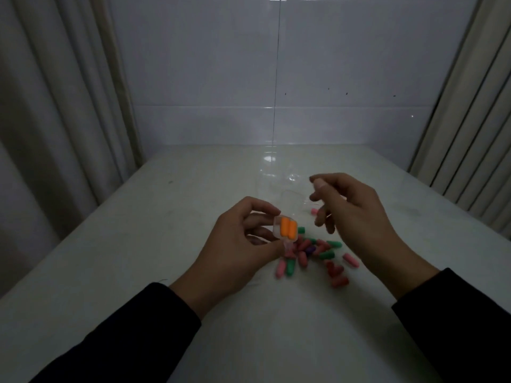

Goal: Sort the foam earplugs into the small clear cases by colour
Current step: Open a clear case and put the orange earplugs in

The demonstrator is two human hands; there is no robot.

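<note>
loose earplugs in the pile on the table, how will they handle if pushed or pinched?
The loose earplugs look like small rounded cylinders, so a nudge would probably roll or scatter them on the glossy table. Being foam, they are likely very light and should squash under a pinch. They lie jumbled and touching, so neighbours may shift too.

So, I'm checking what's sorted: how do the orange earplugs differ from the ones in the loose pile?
The two orange earplugs sit side by side inside a small clear case gripped by the left hand; the loose pile lies scattered on the white table. The orange pair is one colour; the pile mixes pink, red, green and one purple. Both show the same stubby rounded shape.
</note>
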